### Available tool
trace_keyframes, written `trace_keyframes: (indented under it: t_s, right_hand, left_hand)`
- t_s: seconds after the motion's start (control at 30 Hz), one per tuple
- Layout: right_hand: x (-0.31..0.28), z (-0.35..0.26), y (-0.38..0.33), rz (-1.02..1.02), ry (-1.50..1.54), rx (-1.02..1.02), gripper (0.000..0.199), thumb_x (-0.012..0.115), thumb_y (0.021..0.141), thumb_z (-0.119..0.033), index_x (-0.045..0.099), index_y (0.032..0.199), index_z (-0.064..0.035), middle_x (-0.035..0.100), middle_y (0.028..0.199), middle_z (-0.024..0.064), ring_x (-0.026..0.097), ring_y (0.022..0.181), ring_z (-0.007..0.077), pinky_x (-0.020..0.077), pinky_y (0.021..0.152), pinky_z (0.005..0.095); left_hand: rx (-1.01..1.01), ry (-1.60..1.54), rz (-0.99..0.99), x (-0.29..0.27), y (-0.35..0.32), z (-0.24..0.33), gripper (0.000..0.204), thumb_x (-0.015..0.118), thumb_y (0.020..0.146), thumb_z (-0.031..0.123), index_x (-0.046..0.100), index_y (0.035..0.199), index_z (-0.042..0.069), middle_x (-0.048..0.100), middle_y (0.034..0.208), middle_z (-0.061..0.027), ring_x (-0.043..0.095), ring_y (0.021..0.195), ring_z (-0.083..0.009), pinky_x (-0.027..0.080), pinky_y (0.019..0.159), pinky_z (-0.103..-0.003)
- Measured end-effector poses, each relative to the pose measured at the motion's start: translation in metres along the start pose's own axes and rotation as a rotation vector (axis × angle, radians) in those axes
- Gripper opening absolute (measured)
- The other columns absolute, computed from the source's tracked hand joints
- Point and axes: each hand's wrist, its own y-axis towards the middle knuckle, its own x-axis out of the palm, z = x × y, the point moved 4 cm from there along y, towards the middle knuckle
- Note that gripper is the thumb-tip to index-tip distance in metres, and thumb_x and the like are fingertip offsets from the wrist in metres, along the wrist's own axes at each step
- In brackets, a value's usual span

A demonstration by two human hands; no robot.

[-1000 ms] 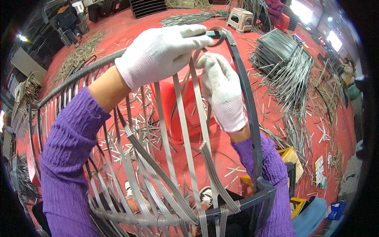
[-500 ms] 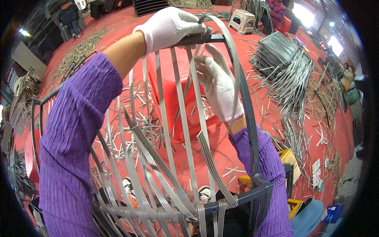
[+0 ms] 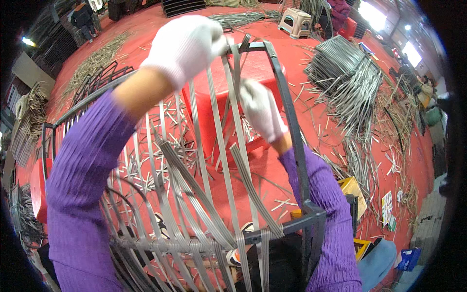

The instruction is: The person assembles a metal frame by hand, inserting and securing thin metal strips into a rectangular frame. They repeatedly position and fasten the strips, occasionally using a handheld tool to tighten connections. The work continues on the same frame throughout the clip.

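A dark metal frame (image 3: 290, 112) stands in front of me, strung with long grey flat strips (image 3: 221, 141) running from its far top bar to its near bar. My left hand (image 3: 187, 48), in a white knit glove, is closed at the far top bar, fingers pinched on a grey strip there. My right hand (image 3: 262, 107), gloved likewise, is below that bar on the inner side of the frame's right upright. Its fingers are closed around a grey strip (image 3: 237, 68) coming down from the bar. Several loose strip ends (image 3: 253, 187) stick up from the near bar.
A red plastic stool (image 3: 209, 117) stands behind the strips. Farther off are a beige stool (image 3: 295, 23), a pile of grey strips (image 3: 343, 73) and a person in dark clothes (image 3: 82, 20). Strip scraps litter the red floor (image 3: 311, 134). A yellow crate (image 3: 352, 192) is at right.
The strip that looped widely over the frame's right corner is drawn in. My right hand has closed and moved slightly down; my left hand has shifted left along the top bar.
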Motion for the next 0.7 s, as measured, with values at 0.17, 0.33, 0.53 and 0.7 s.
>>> trace_keyframes:
  t_s: [0.17, 0.33, 0.53, 0.7]
  right_hand:
    - [-0.017, -0.021, -0.113, -0.14, -0.409, -0.215, 0.007, 0.066, 0.084, -0.011, 0.061, 0.087, -0.0061, 0.062, 0.093, 0.0145, 0.058, 0.087, 0.0351, 0.0449, 0.073, 0.0457]
    - [-0.121, -0.05, -0.243, -0.315, -0.657, -0.247, 0.01, 0.069, 0.084, -0.011, 0.065, 0.092, -0.0067, 0.064, 0.089, 0.0084, 0.062, 0.09, 0.0305, 0.0499, 0.082, 0.0438]
    - [-0.161, -0.136, -0.518, -0.257, -0.153, 1.034, 0.023, 0.054, 0.095, -0.004, 0.064, 0.116, 0.0007, 0.072, 0.102, 0.0124, 0.07, 0.098, 0.0186, 0.0538, 0.085, 0.0315]
    - [-0.078, -0.203, -0.589, -0.525, 0.088, 0.971, 0.022, 0.057, 0.094, -0.012, 0.063, 0.112, -0.0012, 0.066, 0.08, 0.0171, 0.064, 0.073, 0.0299, 0.0519, 0.071, 0.0386]
  left_hand:
    - [0.303, -0.65, -0.659, -0.058, -0.136, 0.112, 0.026, 0.053, 0.095, 0.029, 0.067, 0.085, 0.01, 0.064, 0.077, -0.017, 0.066, 0.075, -0.036, 0.052, 0.067, -0.046]
    - [-0.134, -0.632, -0.659, -0.07, -0.18, 0.139, 0.049, 0.055, 0.095, 0.051, 0.065, 0.075, 0.007, 0.062, 0.064, -0.0165, 0.065, 0.064, -0.0364, 0.05, 0.06, -0.047]
    - [-0.243, -0.739, -0.585, -0.087, -0.194, 0.145, 0.049, 0.064, 0.091, 0.049, 0.068, 0.083, 0.001, 0.06, 0.063, -0.0186, 0.065, 0.061, -0.0336, 0.048, 0.058, -0.041]
    - [-0.245, -0.687, -0.658, -0.069, -0.192, 0.152, 0.053, 0.057, 0.095, 0.053, 0.07, 0.086, 0.003, 0.062, 0.065, -0.0137, 0.064, 0.061, -0.0279, 0.048, 0.059, -0.039]
